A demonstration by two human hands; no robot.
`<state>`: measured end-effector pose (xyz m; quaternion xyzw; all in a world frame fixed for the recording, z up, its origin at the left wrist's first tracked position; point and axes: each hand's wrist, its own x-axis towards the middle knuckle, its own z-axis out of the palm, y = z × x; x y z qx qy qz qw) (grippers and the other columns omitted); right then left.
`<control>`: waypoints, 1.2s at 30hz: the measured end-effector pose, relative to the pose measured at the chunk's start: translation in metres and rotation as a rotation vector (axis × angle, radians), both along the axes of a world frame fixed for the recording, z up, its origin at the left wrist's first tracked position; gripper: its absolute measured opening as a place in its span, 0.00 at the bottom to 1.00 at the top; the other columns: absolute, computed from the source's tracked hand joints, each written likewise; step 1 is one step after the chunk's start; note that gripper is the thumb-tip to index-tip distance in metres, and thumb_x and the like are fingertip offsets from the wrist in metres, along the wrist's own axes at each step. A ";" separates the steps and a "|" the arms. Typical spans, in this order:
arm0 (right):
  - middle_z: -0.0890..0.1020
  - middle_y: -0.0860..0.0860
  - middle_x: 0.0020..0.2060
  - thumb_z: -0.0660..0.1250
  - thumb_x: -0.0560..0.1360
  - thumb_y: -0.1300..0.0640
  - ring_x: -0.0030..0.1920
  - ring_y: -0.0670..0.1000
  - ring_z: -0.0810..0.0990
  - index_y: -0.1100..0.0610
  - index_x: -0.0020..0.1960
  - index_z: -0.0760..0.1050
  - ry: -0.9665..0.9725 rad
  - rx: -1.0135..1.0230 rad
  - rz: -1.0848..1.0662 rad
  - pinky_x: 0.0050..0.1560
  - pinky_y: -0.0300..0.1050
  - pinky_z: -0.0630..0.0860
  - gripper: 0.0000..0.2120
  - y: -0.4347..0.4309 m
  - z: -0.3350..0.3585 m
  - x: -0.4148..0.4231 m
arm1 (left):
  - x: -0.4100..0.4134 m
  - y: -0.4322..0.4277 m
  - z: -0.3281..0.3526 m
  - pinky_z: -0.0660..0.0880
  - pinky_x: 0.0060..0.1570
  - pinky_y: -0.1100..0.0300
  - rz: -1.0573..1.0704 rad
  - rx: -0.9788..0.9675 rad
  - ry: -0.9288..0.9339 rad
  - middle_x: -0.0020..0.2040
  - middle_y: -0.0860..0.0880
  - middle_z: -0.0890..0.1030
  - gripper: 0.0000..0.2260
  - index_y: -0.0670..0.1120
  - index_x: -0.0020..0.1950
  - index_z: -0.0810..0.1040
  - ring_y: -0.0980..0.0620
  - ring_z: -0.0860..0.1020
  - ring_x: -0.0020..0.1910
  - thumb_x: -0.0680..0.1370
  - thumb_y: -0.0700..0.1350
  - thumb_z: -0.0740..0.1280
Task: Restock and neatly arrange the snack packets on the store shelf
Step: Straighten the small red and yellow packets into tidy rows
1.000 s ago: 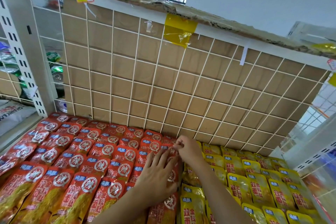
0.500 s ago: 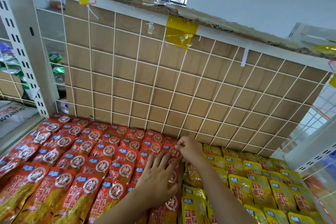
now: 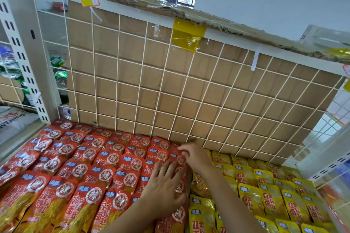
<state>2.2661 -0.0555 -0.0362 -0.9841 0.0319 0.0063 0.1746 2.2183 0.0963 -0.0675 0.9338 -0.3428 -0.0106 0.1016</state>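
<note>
Red snack packets (image 3: pixel 106 161) lie in overlapping rows across the left and middle of the shelf. Yellow snack packets (image 3: pixel 265 181) fill the right part. My left hand (image 3: pixel 164 187) lies flat, fingers straight, pressing on the rightmost column of red packets. Just beyond it, my right hand (image 3: pixel 195 155) has loosely curled fingers touching the top edge of a red packet (image 3: pixel 179 158) near the back of that column. Whether the fingers pinch it cannot be made out.
A white wire grid backed with cardboard (image 3: pixel 170 85) closes the shelf's rear. A white slotted upright (image 3: pixel 24 58) stands at the left, with drink cans (image 3: pixel 60 73) behind it. A wire side panel (image 3: pixel 329 153) bounds the right edge.
The camera has tilted and moved closer. My right hand's fingers have loosened at the back red packet. My left hand stays flat on the same column.
</note>
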 end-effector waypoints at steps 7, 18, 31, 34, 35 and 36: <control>0.78 0.49 0.62 0.63 0.78 0.56 0.63 0.48 0.74 0.52 0.63 0.76 0.047 0.041 0.025 0.62 0.40 0.67 0.15 -0.004 -0.004 0.008 | 0.002 0.002 -0.004 0.33 0.70 0.50 -0.029 -0.044 0.039 0.78 0.50 0.48 0.31 0.53 0.77 0.47 0.50 0.43 0.76 0.77 0.62 0.49; 0.83 0.48 0.53 0.67 0.74 0.51 0.55 0.48 0.79 0.52 0.55 0.81 -0.074 0.042 -0.090 0.56 0.42 0.72 0.12 0.003 -0.013 0.019 | 0.001 0.001 0.000 0.35 0.73 0.48 -0.034 -0.007 0.070 0.78 0.51 0.48 0.33 0.53 0.77 0.48 0.51 0.43 0.76 0.74 0.64 0.44; 0.83 0.48 0.53 0.68 0.74 0.50 0.54 0.46 0.79 0.54 0.56 0.80 -0.118 0.129 -0.106 0.52 0.36 0.70 0.13 0.000 -0.012 0.013 | 0.001 0.000 -0.003 0.61 0.68 0.44 -0.024 -0.005 0.076 0.69 0.50 0.71 0.28 0.53 0.69 0.70 0.48 0.68 0.69 0.73 0.64 0.55; 0.82 0.49 0.52 0.67 0.75 0.52 0.53 0.45 0.79 0.55 0.56 0.80 -0.163 0.245 -0.148 0.48 0.31 0.71 0.12 0.000 -0.009 0.006 | 0.000 -0.001 -0.005 0.71 0.58 0.49 -0.032 -0.022 0.020 0.59 0.52 0.80 0.27 0.53 0.60 0.79 0.51 0.78 0.59 0.68 0.66 0.58; 0.82 0.49 0.52 0.66 0.76 0.53 0.53 0.45 0.79 0.55 0.55 0.80 -0.177 0.267 -0.154 0.45 0.28 0.69 0.11 0.000 -0.006 0.002 | -0.001 0.000 -0.003 0.71 0.58 0.49 -0.014 -0.025 0.038 0.59 0.52 0.80 0.27 0.53 0.60 0.79 0.51 0.77 0.60 0.69 0.66 0.58; 0.82 0.48 0.51 0.65 0.76 0.53 0.53 0.44 0.79 0.55 0.56 0.79 -0.186 0.278 -0.150 0.44 0.26 0.68 0.11 -0.001 -0.003 -0.004 | 0.000 0.002 -0.001 0.69 0.61 0.47 -0.001 -0.030 0.054 0.63 0.51 0.77 0.28 0.53 0.64 0.76 0.50 0.74 0.64 0.70 0.66 0.56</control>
